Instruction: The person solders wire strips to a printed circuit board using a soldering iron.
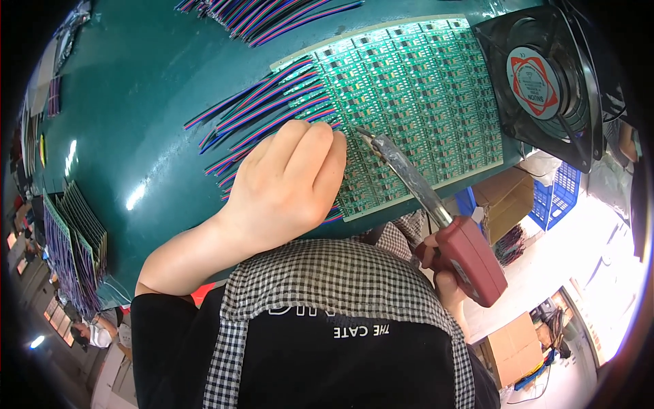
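Note:
My left hand [286, 180] is closed, knuckles up, at the left edge of a large green circuit board panel [422, 82]. Its fingertips are hidden, so what they pinch cannot be seen. Multicoloured ribbon wires [255, 112] run leftward from the panel's edge, and some pass beneath this hand. In my right hand [446, 283] is a dark red soldering gun [470, 259], gripped by its handle. Its long metal barrel points up and left, and the tip [364, 133] is over the panel, just right of my left fingers. Whether the tip touches a pad is too small to tell.
A black square fan [545, 85] stands at the panel's right end. More ribbon wires [262, 17] lie in a bundle at the far edge. Wired boards [75, 238] stand stacked at the left of the green table [157, 88]. A blue crate [555, 198] and cardboard boxes [511, 347] are off to the right.

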Demonstrator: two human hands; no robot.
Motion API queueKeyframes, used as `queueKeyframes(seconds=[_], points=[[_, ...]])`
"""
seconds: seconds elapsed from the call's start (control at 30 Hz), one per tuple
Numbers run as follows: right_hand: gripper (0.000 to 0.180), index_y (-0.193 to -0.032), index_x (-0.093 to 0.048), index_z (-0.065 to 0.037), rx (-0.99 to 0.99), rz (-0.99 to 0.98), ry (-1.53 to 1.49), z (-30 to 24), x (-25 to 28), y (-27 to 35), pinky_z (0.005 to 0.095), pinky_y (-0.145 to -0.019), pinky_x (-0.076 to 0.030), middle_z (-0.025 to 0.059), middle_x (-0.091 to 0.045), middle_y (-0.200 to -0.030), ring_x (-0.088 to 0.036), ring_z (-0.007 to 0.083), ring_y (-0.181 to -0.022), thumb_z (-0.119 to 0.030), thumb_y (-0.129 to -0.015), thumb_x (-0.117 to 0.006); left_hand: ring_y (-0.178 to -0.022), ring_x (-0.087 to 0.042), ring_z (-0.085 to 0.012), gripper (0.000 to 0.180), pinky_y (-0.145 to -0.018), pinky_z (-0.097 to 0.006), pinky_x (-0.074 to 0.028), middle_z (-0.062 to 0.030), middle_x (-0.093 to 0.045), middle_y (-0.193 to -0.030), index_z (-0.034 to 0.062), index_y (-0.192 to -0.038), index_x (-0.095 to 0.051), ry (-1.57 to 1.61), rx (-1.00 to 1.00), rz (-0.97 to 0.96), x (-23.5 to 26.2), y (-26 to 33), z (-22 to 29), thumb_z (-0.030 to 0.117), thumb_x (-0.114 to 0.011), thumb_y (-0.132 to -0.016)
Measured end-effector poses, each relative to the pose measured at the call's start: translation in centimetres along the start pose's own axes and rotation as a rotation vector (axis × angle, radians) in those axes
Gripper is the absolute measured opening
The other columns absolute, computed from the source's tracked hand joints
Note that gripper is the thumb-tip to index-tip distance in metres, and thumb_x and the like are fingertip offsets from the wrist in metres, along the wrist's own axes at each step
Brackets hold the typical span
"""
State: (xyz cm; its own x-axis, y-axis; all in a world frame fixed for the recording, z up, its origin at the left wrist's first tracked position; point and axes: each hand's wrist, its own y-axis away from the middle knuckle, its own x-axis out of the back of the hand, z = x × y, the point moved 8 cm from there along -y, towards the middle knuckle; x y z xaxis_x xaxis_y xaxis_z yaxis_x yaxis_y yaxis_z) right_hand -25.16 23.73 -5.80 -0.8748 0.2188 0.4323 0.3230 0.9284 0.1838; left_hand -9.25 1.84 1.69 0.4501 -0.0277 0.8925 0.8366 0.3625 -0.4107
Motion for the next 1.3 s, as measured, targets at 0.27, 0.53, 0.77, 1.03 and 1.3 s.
queueKeyframes(seconds=[0.27,0.53,0.77,1.03,1.3], points=[[0.079,-0.124,-0.054,0.002,-0.004,0.024,0.020,0.9,0.0,0.8,0.0392,-0.077,-0.052,0.0164,-0.064,-0.116,-0.066,0.0328,-0.094,-0.051,-0.071,-0.078,-0.074,-0.058,-0.0242,0.034,-0.062,-0.032,-0.049,-0.0125,-0.057,-0.090,-0.0069,-0.096,-0.065,0.030,0.074,-0.102,-0.5,0.3,-0.1,0.001,-0.065,-0.063],[0.077,-0.124,-0.054,0.002,0.027,0.019,0.004,0.4,-0.3,0.5,0.0383,-0.079,-0.053,0.0171,-0.065,-0.113,-0.067,0.0331,-0.095,-0.045,-0.070,-0.081,-0.074,-0.058,-0.0253,0.034,-0.062,-0.033,-0.050,-0.0133,-0.056,-0.090,-0.0081,-0.095,-0.065,0.060,0.074,-0.066,-0.4,0.4,-0.2,0.001,-0.065,-0.063],[0.075,-0.122,-0.055,0.004,-0.005,0.034,-0.047,0.5,-0.5,0.3,0.0389,-0.079,-0.053,0.0177,-0.065,-0.112,-0.067,0.0327,-0.096,-0.043,-0.069,-0.082,-0.071,-0.054,-0.0181,0.019,-0.054,-0.025,-0.046,-0.0070,-0.050,-0.080,-0.0063,-0.086,-0.063,-0.032,-0.031,0.004,-0.4,0.2,0.1,0.003,-0.064,-0.069],[0.076,-0.122,-0.055,0.002,0.009,0.033,0.079,0.5,-0.3,1.0,0.0393,-0.079,-0.053,0.0169,-0.065,-0.112,-0.067,0.0331,-0.094,-0.046,-0.069,-0.080,-0.072,-0.054,-0.0174,0.018,-0.054,-0.024,-0.046,-0.0070,-0.051,-0.081,-0.0057,-0.084,-0.063,-0.074,-0.035,-0.002,-0.4,0.3,0.3,0.003,-0.063,-0.068],[0.076,-0.122,-0.054,0.003,0.022,0.073,-0.044,0.5,-0.2,0.9,0.0394,-0.078,-0.053,0.0171,-0.065,-0.112,-0.067,0.0335,-0.094,-0.046,-0.070,-0.080,-0.073,-0.055,-0.0172,0.022,-0.055,-0.024,-0.046,-0.0074,-0.052,-0.083,-0.0065,-0.086,-0.064,-0.121,-0.060,-0.023,-0.3,0.3,0.8,0.004,-0.064,-0.067]])
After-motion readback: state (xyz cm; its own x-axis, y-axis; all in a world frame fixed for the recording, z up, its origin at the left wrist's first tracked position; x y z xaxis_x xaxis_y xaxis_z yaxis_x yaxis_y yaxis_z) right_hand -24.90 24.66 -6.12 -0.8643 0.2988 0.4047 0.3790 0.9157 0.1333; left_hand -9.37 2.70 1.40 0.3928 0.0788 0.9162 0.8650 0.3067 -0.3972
